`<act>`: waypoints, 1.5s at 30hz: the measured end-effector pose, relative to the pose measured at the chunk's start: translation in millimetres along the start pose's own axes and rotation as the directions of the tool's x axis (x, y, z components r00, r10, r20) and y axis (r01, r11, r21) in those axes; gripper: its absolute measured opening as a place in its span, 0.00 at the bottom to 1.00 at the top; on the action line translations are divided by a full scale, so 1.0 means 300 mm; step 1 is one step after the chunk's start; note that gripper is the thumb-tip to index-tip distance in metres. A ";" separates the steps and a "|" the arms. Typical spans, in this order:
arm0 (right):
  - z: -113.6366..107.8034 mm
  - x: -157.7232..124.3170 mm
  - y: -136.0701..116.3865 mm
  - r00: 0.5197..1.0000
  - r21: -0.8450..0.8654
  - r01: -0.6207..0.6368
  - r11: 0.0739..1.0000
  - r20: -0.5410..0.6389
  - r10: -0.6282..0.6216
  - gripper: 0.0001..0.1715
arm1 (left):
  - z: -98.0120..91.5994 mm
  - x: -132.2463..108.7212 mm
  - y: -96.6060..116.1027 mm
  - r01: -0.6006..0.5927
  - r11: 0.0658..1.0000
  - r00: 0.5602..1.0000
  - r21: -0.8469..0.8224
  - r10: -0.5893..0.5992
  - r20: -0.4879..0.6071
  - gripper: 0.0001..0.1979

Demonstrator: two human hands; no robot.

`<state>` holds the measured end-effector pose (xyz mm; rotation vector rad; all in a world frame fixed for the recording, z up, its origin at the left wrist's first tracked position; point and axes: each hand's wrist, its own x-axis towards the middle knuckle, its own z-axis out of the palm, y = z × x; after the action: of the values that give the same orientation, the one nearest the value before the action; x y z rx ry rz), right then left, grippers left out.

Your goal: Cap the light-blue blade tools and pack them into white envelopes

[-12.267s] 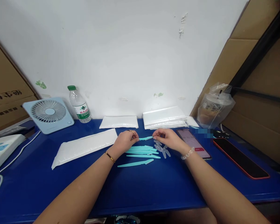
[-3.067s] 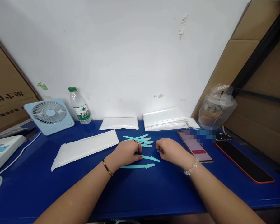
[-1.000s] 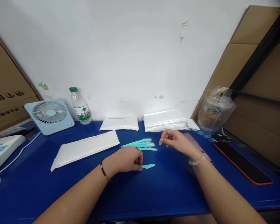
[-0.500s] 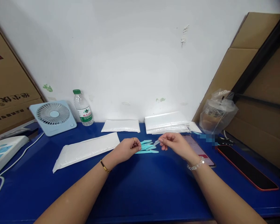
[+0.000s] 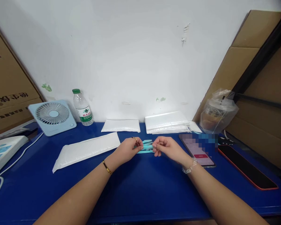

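Note:
My left hand point(image 5: 128, 150) is closed in a pinch on the handle end of a turquoise eyebrow razor point(image 5: 145, 147). From the right, my right hand point(image 5: 170, 150) pinches a small clear plastic cap point(image 5: 150, 147) at the razor's blade end. Whether the cap sits fully over the blade I cannot tell. More turquoise eyebrow razors point(image 5: 147, 152) lie on the blue table point(image 5: 140, 190) beneath and behind the held one, partly hidden by my fingers.
White padded envelopes lie left point(image 5: 86, 151), at the back point(image 5: 120, 125) and in a stack point(image 5: 166, 122). A fan point(image 5: 53, 117) and water bottle point(image 5: 83, 107) stand back left. Right are a lit phone point(image 5: 198, 151), a dark red-edged phone point(image 5: 247, 167) and a bagged drink cup point(image 5: 216, 114).
My right hand has moved left with the clear cap, bringing it to the razor in my left hand. My left hand has shifted slightly right. More of the lit phone shows.

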<state>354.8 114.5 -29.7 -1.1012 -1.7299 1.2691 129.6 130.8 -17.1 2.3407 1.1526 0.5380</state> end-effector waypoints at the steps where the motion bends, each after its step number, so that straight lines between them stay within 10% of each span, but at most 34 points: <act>1: -0.002 0.002 0.008 1.000 -0.070 -0.022 0.997 -0.011 0.021 0.17 | 0.004 0.000 -0.005 -0.017 0.997 0.999 0.072 0.019 -0.028 0.15; 5: -0.020 0.003 0.025 0.995 -0.477 -0.022 0.879 -0.097 -0.027 0.14 | 0.016 0.002 -0.032 -0.006 0.955 1.000 0.298 0.007 -0.003 0.32; 11: -0.013 -0.014 0.000 0.975 -0.717 0.203 0.667 0.088 -0.202 0.39 | 0.028 0.012 -0.032 -0.081 0.948 0.992 0.309 0.048 0.113 0.15; 16: 0.034 -0.016 -0.024 0.963 -0.813 0.269 0.516 0.227 -0.143 0.16 | 0.054 0.003 -0.012 -0.181 0.915 0.979 0.360 0.134 0.152 0.10; 23: 0.103 -0.014 -0.035 0.984 -0.918 0.177 0.356 0.172 -0.045 0.13 | 0.104 -0.005 0.022 -0.172 0.857 0.982 0.485 0.113 0.149 0.12; 29: 0.053 -0.046 -0.141 0.982 -0.788 0.182 0.589 0.171 -0.076 0.12 | 0.099 -0.002 0.051 -0.094 0.937 0.995 0.336 0.083 0.046 0.11; 33: 0.013 -0.063 -0.286 0.974 -0.574 0.228 0.786 0.118 -0.196 0.14 | 0.088 0.031 0.083 -0.104 0.982 0.990 -0.158 0.087 -0.114 0.09; 36: 0.033 -0.038 -0.335 0.915 -0.476 0.275 0.835 -0.137 -0.380 0.21 | 0.103 0.065 0.116 -0.114 0.872 0.982 -0.476 0.026 -0.189 0.12; 45: 0.154 0.039 -0.168 0.944 0.197 0.264 0.944 -0.252 -0.212 0.17 | 0.193 0.065 0.080 -0.004 0.765 0.998 -0.645 -0.034 -0.047 0.07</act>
<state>297.9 101.3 7.3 -0.8374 -1.4543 1.1103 186.8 120.0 -47.6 1.7174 0.8223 0.8460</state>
